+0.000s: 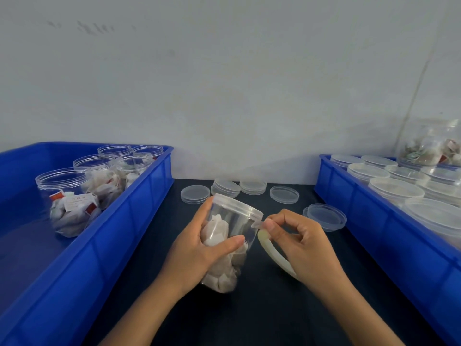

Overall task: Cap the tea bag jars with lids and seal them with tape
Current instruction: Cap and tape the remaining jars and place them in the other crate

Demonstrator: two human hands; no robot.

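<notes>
A dark, matte bench (262,318) runs between two deep blue rectangular plastic crates, one crate (104,248) on the left, the other (374,221) on the right. Behind them rises a pale grey scuffed wall (224,83).

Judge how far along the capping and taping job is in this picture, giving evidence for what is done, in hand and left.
Done: capped jars fill the right crate; whether they are taped cannot be told. In hand: the left hand grips a lidded jar while the right hand pinches tape at its lid edge, a tape roll around that hand. Left: five open jars in the left crate; spare lids on the table.
</notes>
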